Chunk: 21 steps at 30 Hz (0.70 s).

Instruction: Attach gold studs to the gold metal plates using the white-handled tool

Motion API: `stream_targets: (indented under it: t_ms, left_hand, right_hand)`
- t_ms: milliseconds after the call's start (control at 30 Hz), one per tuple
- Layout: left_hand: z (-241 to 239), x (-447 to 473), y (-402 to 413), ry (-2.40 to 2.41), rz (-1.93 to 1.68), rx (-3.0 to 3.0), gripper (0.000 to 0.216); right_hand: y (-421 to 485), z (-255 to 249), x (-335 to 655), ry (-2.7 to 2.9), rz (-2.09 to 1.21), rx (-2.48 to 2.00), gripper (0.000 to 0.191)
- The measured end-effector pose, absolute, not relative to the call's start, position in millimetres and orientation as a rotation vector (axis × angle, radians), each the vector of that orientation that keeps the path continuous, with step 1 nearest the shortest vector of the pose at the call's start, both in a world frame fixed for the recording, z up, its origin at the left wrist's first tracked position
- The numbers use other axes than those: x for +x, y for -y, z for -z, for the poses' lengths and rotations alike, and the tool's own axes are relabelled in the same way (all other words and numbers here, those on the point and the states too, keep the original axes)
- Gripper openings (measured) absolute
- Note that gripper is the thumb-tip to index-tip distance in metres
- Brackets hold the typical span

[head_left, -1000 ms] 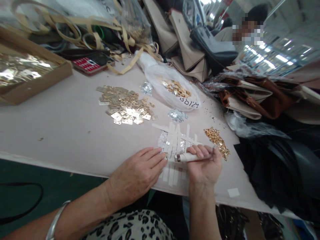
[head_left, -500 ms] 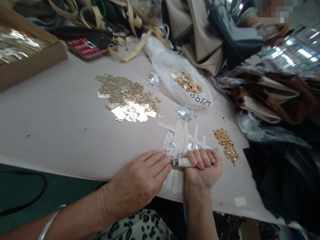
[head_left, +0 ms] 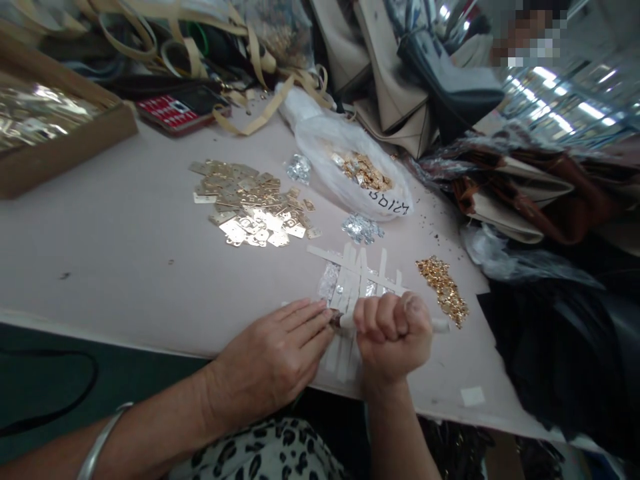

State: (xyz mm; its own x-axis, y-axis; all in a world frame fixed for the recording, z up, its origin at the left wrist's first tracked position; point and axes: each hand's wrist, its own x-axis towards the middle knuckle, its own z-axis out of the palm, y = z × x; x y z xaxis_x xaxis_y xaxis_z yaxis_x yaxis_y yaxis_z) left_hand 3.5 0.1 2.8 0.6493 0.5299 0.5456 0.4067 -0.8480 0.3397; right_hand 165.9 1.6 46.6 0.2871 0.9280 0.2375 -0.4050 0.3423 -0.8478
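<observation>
My right hand (head_left: 393,333) is closed in a fist around a white-handled hand tool (head_left: 441,325), whose butt sticks out on the right side. The tool's dark metal end (head_left: 335,320) points left and meets the fingertips of my left hand (head_left: 280,353). That hand lies flat, palm down, with its fingers stretched out close together; anything under them is hidden. Beneath and beyond both hands, white strips (head_left: 354,267) of tape cross over clear plastic stuck on the table. A small silver round piece (head_left: 339,289) sits on the strips.
Gold metal plates (head_left: 255,200) lie heaped at mid-table. Silver pieces (head_left: 363,228), gold fittings (head_left: 445,290) and a white plastic bag (head_left: 320,137) of gold parts are farther off. A cardboard box (head_left: 75,143) stands left. Bags (head_left: 525,193) and black material (head_left: 545,360) crowd the right.
My right fist has turned over on the tool, knuckles up, and now shows the handle's butt on the right. My left hand stays at the tool's end. The view has shifted slightly.
</observation>
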Motion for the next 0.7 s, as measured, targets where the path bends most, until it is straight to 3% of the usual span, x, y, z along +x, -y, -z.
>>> stream_targets:
  t_ms: [167,700]
  left_hand:
    - [-2.3,2.8,1.2,-0.767,-0.968,2.707,0.029]
    - [-1.6,4.7,1.1,-0.767,-0.994,2.703,0.031]
  right_hand:
    - [-9.4,-39.5,183.4,0.720,-0.951,-0.809,0.043]
    - [2.4,-45.6,159.1,1.111,-0.892,-1.063,0.041]
